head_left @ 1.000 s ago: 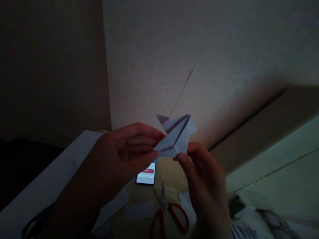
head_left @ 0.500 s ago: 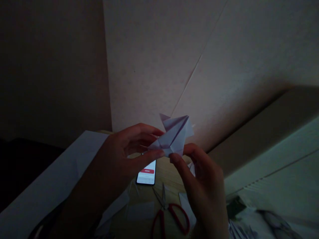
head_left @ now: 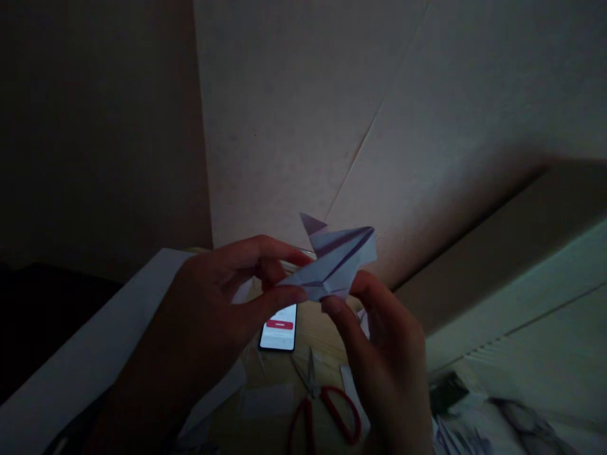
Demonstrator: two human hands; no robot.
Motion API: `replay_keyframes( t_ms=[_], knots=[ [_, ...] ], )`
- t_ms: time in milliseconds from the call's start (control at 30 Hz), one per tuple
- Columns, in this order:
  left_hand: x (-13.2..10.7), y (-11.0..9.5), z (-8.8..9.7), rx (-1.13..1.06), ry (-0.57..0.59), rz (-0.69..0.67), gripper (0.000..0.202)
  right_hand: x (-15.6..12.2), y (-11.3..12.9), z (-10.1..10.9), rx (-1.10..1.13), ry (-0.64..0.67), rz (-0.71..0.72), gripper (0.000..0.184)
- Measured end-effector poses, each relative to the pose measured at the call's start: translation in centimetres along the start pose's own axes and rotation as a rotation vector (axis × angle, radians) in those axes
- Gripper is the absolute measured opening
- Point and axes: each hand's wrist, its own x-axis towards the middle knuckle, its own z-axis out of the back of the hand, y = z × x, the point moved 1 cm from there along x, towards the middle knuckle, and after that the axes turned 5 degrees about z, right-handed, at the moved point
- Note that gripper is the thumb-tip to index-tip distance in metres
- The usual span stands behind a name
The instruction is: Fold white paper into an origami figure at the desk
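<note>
A folded white paper model (head_left: pixel 334 262) with pointed flaps is held up in front of me in dim light. My left hand (head_left: pixel 227 303) pinches its left tip between thumb and fingers. Below it on the right, my right hand (head_left: pixel 379 341) grips its lower edge with thumb and forefinger. Both hands are closed on the paper.
On the wooden table below lie a lit phone (head_left: pixel 279 327), red-handled scissors (head_left: pixel 322 407) and paper scraps (head_left: pixel 265 401). A white sheet or board (head_left: pixel 95 354) runs along the left. A pale wall (head_left: pixel 332 114) rises behind; patterned fabric (head_left: pixel 512 423) lies at lower right.
The paper model has tilted and spread a little to the right. My right thumb has shifted left under it; my left hand stays pinched on its tip.
</note>
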Motion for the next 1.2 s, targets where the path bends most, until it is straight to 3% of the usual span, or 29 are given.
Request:
replay_keyframes(
  t_ms=[100, 300, 433, 600, 667, 833, 1033, 1200],
  knots=[
    [0.1, 0.0, -0.2, -0.036, 0.002, 0.001, 0.014, 0.1, -0.2, 0.2, 0.000, -0.003, -0.004, 0.005],
    [0.2, 0.2, -1.0, -0.268, 0.212, 0.109, 0.013, -0.5, 0.2, -0.3, 0.021, -0.152, 0.013, 0.015],
    [0.2, 0.5, -0.8, -0.260, 0.200, 0.103, 0.008, -0.5, 0.0, -0.6, 0.058, -0.110, 0.037, 0.008],
    [0.7, 0.8, -0.1, -0.145, 0.152, 0.087, 0.008, 0.0, -0.2, 0.4, -0.006, -0.237, 0.271, 0.054],
    [0.9, 0.7, -0.1, -0.136, 0.211, 0.062, 0.004, 0.1, 0.0, 0.9, -0.144, -0.229, 0.366, 0.059],
    [0.8, 0.3, -0.2, -0.141, 0.270, 0.070, 0.007, 0.4, 0.0, 1.3, -0.441, -0.118, 0.426, 0.030],
    [0.6, 0.1, -0.2, -0.200, 0.266, 0.162, 0.006, 0.5, -0.1, 1.4, -0.386, -0.116, 0.470, 0.030],
    [0.6, 0.8, -0.2, -0.117, 0.168, 0.070, 0.027, 0.3, -0.3, 1.4, -0.370, 0.008, 0.365, 0.015]
  ],
)
